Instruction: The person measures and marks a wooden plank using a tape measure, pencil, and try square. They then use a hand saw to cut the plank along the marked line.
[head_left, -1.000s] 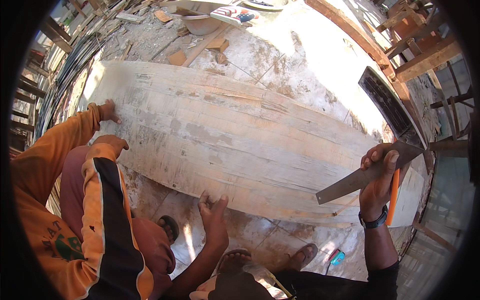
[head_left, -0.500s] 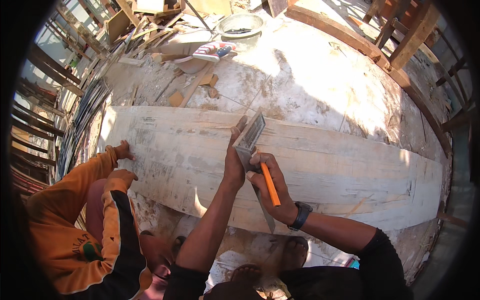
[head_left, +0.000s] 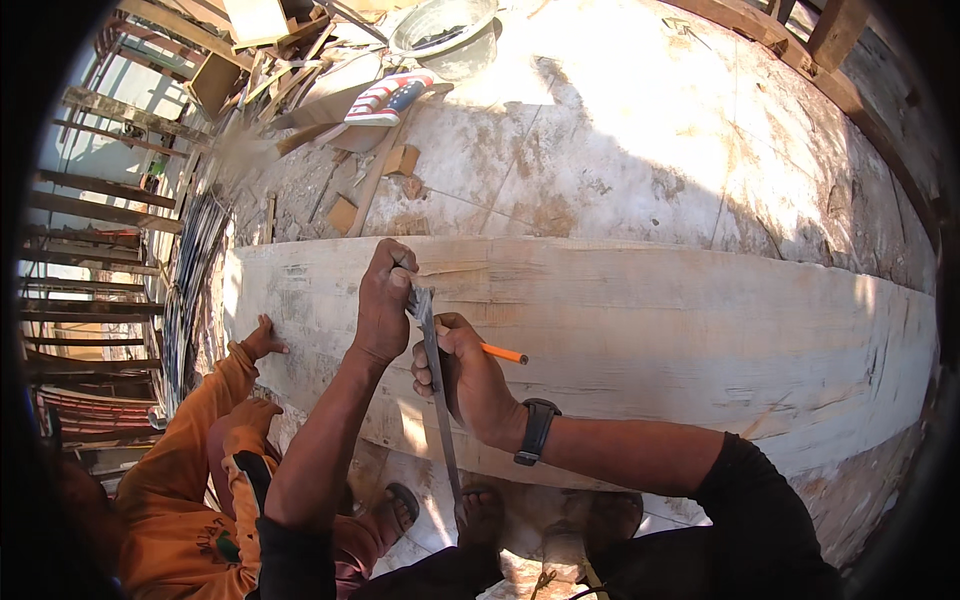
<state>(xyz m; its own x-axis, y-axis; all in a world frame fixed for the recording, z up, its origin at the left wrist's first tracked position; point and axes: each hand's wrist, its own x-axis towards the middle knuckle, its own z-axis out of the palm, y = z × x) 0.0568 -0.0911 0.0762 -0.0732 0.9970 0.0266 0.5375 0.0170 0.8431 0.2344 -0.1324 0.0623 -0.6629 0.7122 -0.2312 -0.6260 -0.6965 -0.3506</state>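
"Where does the blade [head_left: 441, 410] lie?"

"Between the hands, seen edge-on, its long axis running away from the body and slightly left, across the board's [head_left: 650, 330] length. The left hand [head_left: 383, 300] is at its far end; the right hand [head_left: 470, 385] is beside its middle."

"And the fingers?"

"The left ones are closed in a fist on the blade's head, with little gap. The right ones are curled, gripping the pencil [head_left: 505, 353], their tips showing left of the blade. I can't tell how hard they press on it."

"Does the blade touch the board?"

"Can't tell. Its near end reaches past the board's near edge."

"Materials?"

"The blade is thin, straight, dark grey metal. The pencil is a slim orange stick pointing right. The board is long, pale wood, streaked along its grain and roughly splintered in places. A co-worker's hand [head_left: 264, 338] is at its left end."
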